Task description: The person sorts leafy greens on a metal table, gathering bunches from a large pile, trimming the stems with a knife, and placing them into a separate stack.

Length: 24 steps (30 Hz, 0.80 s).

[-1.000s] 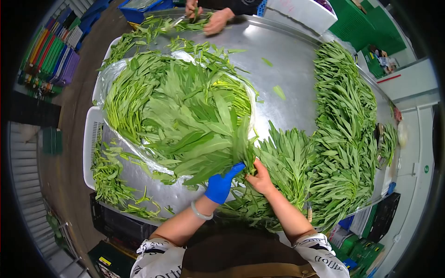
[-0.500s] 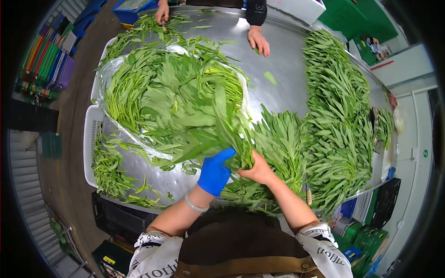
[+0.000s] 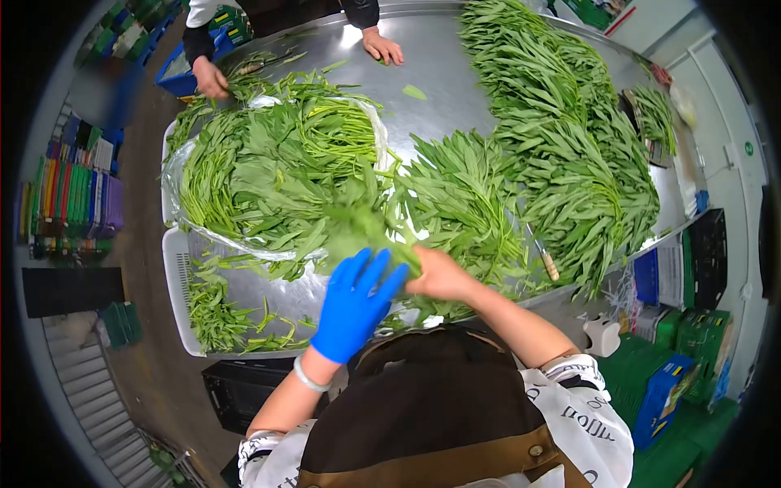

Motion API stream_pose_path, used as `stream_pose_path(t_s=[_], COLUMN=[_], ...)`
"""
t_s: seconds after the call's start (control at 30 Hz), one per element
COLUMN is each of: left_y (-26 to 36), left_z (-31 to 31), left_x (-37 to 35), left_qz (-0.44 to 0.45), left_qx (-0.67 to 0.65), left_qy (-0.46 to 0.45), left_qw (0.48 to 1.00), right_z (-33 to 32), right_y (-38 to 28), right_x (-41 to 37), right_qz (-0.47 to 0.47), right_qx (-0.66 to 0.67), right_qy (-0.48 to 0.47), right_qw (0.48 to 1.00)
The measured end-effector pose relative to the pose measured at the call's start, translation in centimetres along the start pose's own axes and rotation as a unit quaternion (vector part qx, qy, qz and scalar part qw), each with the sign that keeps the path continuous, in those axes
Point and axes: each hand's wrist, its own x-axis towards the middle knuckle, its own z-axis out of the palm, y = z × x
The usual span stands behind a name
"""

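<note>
My right hand (image 3: 439, 275) is closed around the stems of a bunch of water spinach (image 3: 362, 232), whose leaves are smeared by motion. Beside it, my left hand (image 3: 351, 307), in a blue glove, has its fingers stretched out over the lower side of that bunch. Beyond both hands lies a big heap of water spinach (image 3: 272, 175) on a clear plastic sheet (image 3: 175, 175). A smaller laid-out pile (image 3: 464, 183) sits just past my right hand. To its right, a knife (image 3: 549, 264) with a light handle rests on the metal table (image 3: 443, 110).
A long row of aligned water spinach (image 3: 561, 138) covers the table's right side. Across the table, a co-worker's hand (image 3: 211, 77) is by the heap and the other hand (image 3: 382, 47) rests on the metal. A white basket (image 3: 181, 285) stands left, with loose trimmings (image 3: 215, 313) alongside.
My left hand has let go of the bunch and spread its fingers. The bunch has swung left in my right hand. My view has shifted, and the co-worker's hand near the heap has moved.
</note>
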Motion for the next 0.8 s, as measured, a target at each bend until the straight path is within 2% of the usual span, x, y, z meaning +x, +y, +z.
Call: stream_pose_path(t_s=[0.07, 0.1, 0.13, 0.17, 0.23, 0.27, 0.3, 0.33, 0.37, 0.4, 0.43, 0.57, 0.67, 0.77, 0.8], left_y=[0.9, 1.1, 1.3, 1.5, -0.1, -1.2, -2.7, -3.9, -4.1, -3.9, -4.5, -5.7, -5.7, -5.3, -5.1], left_z=[1.0, 1.4, 1.5, 1.7, 1.2, 0.9, 0.8, 0.2, -1.6, -3.0, -3.5, -4.1, -4.1, -3.3, -3.1], left_x=[0.6, 0.1, -0.5, -1.0, -2.3, -2.9, -4.3, -5.2, -5.1, -5.0, -5.5, -6.7, -6.5, -5.7, -5.3], left_qz=[0.084, 0.056, 0.029, 0.003, -0.076, -0.117, -0.141, -0.245, -0.290, -0.310, -0.326, -0.371, -0.391, -0.393, -0.403], left_qx=[0.112, 0.089, 0.066, 0.042, -0.056, -0.109, -0.088, -0.172, -0.252, -0.231, -0.234, -0.354, -0.365, -0.399, -0.407], left_qy=[-0.054, -0.121, -0.189, -0.257, -0.132, -0.063, 0.012, -0.013, -0.017, -0.015, -0.018, 0.008, -0.035, -0.054, -0.064], left_qw=[0.989, 0.987, 0.979, 0.966, 0.987, 0.985, 0.986, 0.954, 0.923, 0.922, 0.916, 0.859, 0.844, 0.827, 0.817], right_z=[2.8, 3.6, 3.4, 2.8, 0.2, -1.3, -3.0, -4.8, -6.6, -7.8, -8.8, -9.6, -9.3, -10.1, -10.3], right_y=[0.7, 0.2, -0.5, -0.4, 1.2, 3.0, 5.3, 7.8, 10.3, 12.3, 14.1, 20.9, 24.3, 25.6, 25.7], right_x=[-1.8, -2.7, -3.8, -4.6, -6.8, -7.8, -8.7, -9.5, -10.5, -11.7, -12.8, -13.7, -12.2, -11.1, -11.1], right_qz=[-0.087, -0.120, -0.077, -0.093, -0.118, -0.091, -0.062, -0.014, 0.039, 0.091, 0.142, 0.173, 0.166, 0.190, 0.227], right_qx=[-0.105, -0.146, -0.145, -0.072, 0.073, 0.128, 0.184, 0.136, 0.085, -0.088, -0.260, -0.380, -0.463, -0.440, -0.428], right_qy=[-0.054, -0.081, -0.093, -0.073, -0.033, -0.002, 0.032, 0.107, 0.182, 0.264, 0.330, 0.372, 0.396, 0.428, 0.421], right_qw=[0.989, 0.979, 0.982, 0.990, 0.990, 0.988, 0.980, 0.985, 0.979, 0.956, 0.896, 0.829, 0.775, 0.766, 0.767])
